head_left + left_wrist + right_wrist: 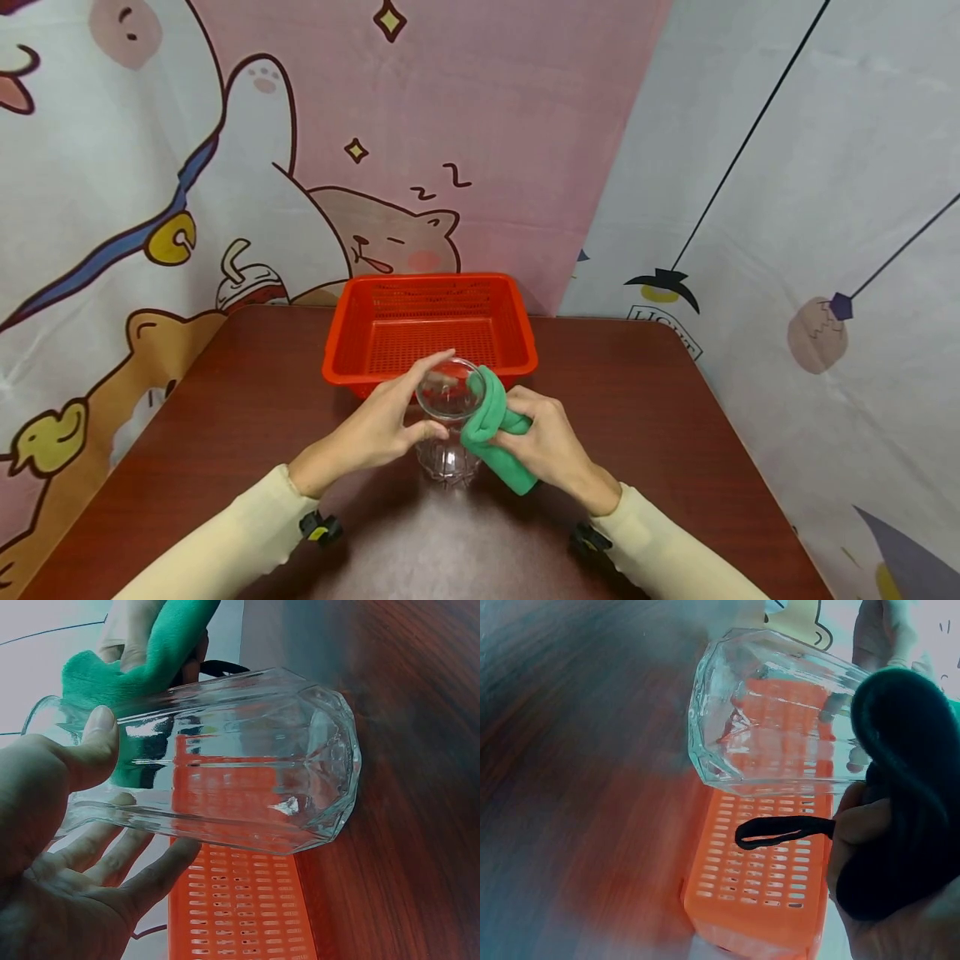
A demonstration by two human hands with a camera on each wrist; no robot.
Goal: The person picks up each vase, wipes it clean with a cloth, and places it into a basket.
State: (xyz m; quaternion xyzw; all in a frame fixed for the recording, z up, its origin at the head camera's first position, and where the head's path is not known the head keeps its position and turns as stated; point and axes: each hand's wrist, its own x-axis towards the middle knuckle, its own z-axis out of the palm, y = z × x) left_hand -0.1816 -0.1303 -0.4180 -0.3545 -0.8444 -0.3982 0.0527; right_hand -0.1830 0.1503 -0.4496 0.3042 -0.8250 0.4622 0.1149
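Note:
Between both hands a clear glass vase (448,454) with a flared rim and faceted sides stands upright in the head view. My left hand (382,417) grips it near the neck, thumb on the near side and fingers round the far side. A folded green cloth (491,417) is bunched in my right hand (551,442), which presses it against the right side of the vase's rim. In the left wrist view the thumb (97,746) lies on the glass. The right wrist view shows the cloth (907,750) dark, with a small hanging loop (780,830).
An orange-red slotted plastic basket (345,333) stands just behind the vase on the dark brown wooden table (637,417). A wall hanging (510,150) with cartoon animals rises behind the table's far edge.

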